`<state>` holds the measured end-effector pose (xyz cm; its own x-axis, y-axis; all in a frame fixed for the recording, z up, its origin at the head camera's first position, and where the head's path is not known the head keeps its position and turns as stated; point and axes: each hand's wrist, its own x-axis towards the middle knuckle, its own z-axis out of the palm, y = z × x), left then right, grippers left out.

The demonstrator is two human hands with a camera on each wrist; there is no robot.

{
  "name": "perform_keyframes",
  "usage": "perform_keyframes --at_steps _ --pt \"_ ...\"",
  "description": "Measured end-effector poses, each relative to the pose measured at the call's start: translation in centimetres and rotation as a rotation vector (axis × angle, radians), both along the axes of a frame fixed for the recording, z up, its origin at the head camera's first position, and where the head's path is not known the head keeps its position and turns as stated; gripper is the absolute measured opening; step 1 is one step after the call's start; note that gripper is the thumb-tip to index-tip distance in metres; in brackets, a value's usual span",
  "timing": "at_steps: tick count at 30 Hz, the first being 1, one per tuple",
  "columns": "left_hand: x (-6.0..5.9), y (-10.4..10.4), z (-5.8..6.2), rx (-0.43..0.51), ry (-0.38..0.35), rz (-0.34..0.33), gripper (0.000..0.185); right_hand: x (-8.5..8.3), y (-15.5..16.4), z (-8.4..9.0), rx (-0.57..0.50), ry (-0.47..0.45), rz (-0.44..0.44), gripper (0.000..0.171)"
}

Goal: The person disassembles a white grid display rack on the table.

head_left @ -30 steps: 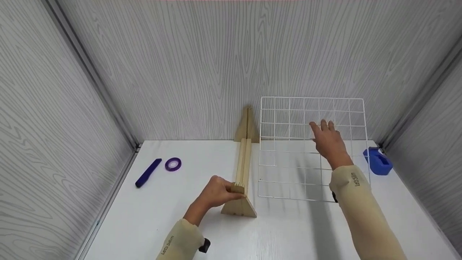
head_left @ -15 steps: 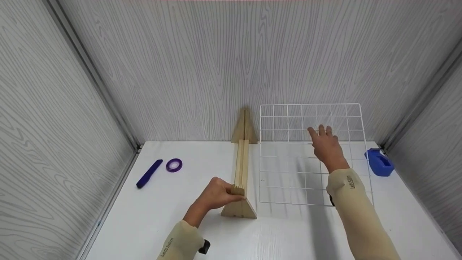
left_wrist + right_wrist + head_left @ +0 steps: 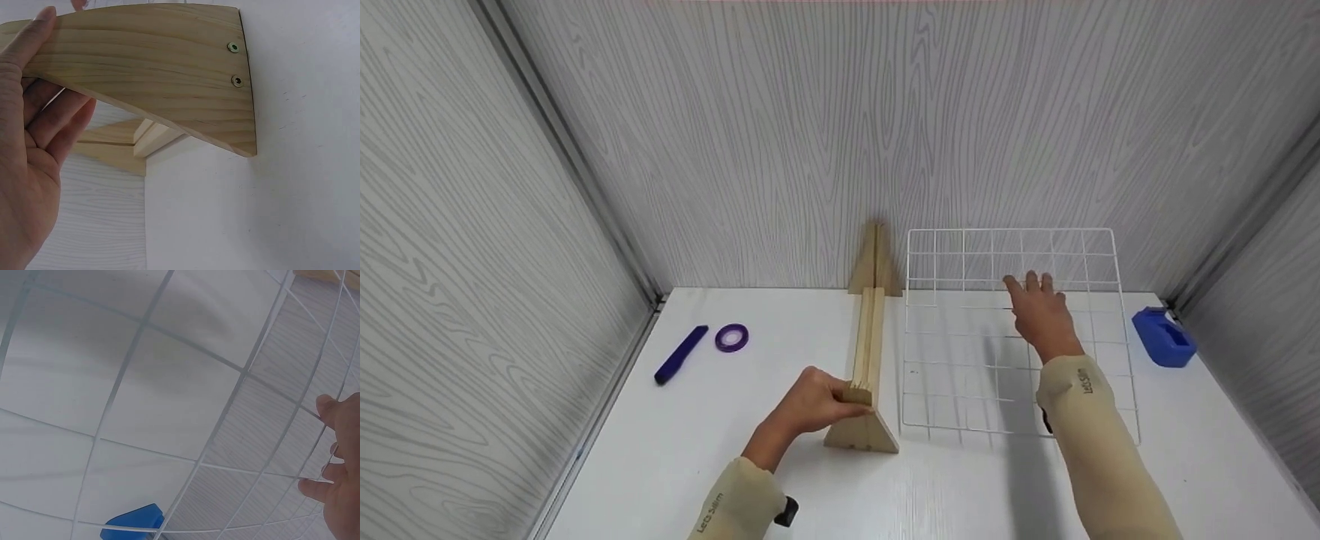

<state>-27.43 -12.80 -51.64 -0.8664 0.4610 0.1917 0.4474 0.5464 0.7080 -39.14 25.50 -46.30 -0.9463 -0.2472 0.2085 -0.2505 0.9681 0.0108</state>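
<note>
A wooden stand [image 3: 871, 337] with two tapered end boards and a grooved rail stands on the white table. My left hand [image 3: 812, 403] grips the upper part of its near end board [image 3: 152, 62], thumb on one side and fingers curled on the other in the left wrist view. Two bolt heads show low on that board. Just right of the stand is a white wire grid panel [image 3: 1009, 229], held tilted over the table. My right hand [image 3: 1042, 319] holds it by the wires in its upper half; in the right wrist view fingertips [image 3: 325, 405] hook over the wires.
A dark purple bar-shaped object [image 3: 681, 355] and a purple tape roll [image 3: 742, 339] lie on the left of the table. A blue tape dispenser [image 3: 1166, 345] sits at the right, beyond the grid. Grey wood-patterned walls [image 3: 780, 150] enclose the back and sides.
The right hand and the wire grid have come down, the grid's top edge sinking against the back wall. The left hand keeps its grip on the stand. The head view has shifted slightly.
</note>
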Motion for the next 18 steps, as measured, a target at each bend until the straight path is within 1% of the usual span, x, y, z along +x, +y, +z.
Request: perform_keyframes --at_steps 2,7,13,18 --pt "0.0 0.0 0.0 0.002 0.004 0.003 0.025 -0.1 -0.1 -0.1 0.001 -0.008 -0.004 0.055" --pt "0.0 0.0 -0.1 0.008 0.029 -0.016 0.024 -0.2 0.2 -0.8 0.014 -0.041 -0.014 0.056" --pt "0.0 0.1 -0.3 0.021 0.059 -0.019 0.027 -0.1 0.5 -1.8 0.038 -0.053 0.004 0.055" --pt "0.0 -0.1 -0.2 0.011 0.043 0.001 0.028 -0.1 0.5 -2.0 0.016 -0.085 -0.007 0.055"
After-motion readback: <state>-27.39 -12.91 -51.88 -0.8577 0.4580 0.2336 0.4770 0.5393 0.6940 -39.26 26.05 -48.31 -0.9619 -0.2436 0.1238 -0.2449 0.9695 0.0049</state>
